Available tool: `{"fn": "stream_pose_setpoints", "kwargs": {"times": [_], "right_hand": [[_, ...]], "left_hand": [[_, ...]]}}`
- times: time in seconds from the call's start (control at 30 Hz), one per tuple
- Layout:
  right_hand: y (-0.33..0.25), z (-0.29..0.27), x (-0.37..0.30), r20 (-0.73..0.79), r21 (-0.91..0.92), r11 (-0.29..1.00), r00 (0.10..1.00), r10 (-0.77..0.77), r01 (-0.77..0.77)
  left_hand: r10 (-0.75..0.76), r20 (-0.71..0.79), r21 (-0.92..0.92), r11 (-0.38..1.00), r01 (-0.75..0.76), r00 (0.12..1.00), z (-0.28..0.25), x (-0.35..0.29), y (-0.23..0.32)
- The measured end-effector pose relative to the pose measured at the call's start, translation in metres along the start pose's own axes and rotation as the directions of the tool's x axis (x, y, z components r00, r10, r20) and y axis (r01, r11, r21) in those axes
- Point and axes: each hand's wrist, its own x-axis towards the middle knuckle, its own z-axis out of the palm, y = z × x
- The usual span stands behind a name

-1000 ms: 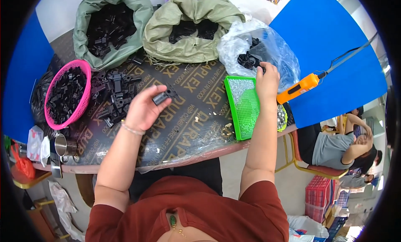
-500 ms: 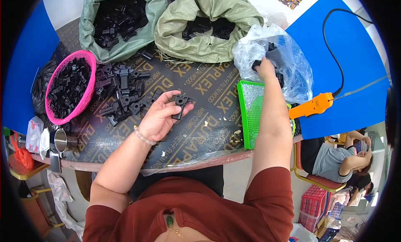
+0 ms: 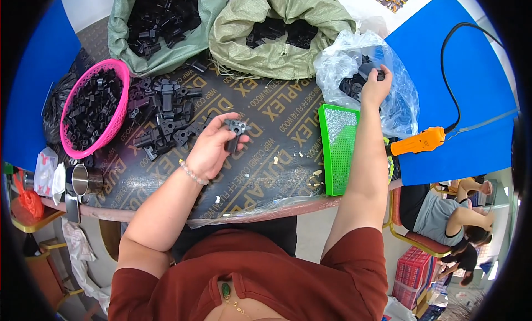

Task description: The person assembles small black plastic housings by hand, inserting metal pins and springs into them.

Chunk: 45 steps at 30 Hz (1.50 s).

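My left hand [image 3: 211, 148] is closed round a black plastic part [image 3: 237, 130] with holes in its face, held above the middle of the table. At the right, over the mouth of a clear plastic bag [image 3: 402, 99], my right hand [image 3: 377, 91] pinches a small black piece [image 3: 380, 75]. More black pieces [image 3: 352, 87] lie inside that bag. Below the right forearm sits a green tray [image 3: 327, 154] with a perforated bed, partly hidden by the arm. A heap of black plastic parts [image 3: 169, 113] spreads left of my left hand.
Two woven sacks, a green one [image 3: 117, 35] and an olive one [image 3: 233, 55], hold black parts at the back. A pink basket [image 3: 126, 93] of black pieces stands left. An orange electric screwdriver [image 3: 418, 142] with a black cord lies right. A metal cup [image 3: 83, 182] is near the front-left edge.
My right hand has come up out of the clear bag's contents with a small black piece. My left hand has turned the black part slightly and moved a little left.
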Motion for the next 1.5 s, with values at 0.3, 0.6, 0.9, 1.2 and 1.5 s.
{"fn": "stream_pose_setpoints", "kwargs": {"times": [0.3,0.6,0.9,1.2,1.5], "right_hand": [[-0.104,-0.042,-0.16,0.82,0.208,0.849,0.388,-0.422,0.485],[-0.133,-0.084,-0.194,0.913,0.092,0.902,0.326,-0.246,0.422],[-0.122,-0.123,-0.184,0.719,-0.005,0.939,0.654,-0.235,0.343],[-0.104,-0.107,-0.183,0.854,-0.344,0.576,0.502,-0.136,0.741],[-0.157,-0.203,-0.188,0.901,-0.102,0.991,0.43,0.054,0.089]], "left_hand": [[0.29,-0.398,-0.037,0.943,-0.331,0.87,-0.01,0.015,0.001],[0.312,-0.28,-0.092,0.933,-0.349,0.908,-0.013,0.012,0.012],[0.255,-0.089,-0.042,0.965,-0.259,0.963,-0.006,0.009,0.005],[0.21,-0.064,0.001,0.978,-0.21,0.976,-0.004,0.007,0.004],[0.232,-0.046,0.021,0.973,-0.232,0.972,-0.005,0.005,0.004]]}}
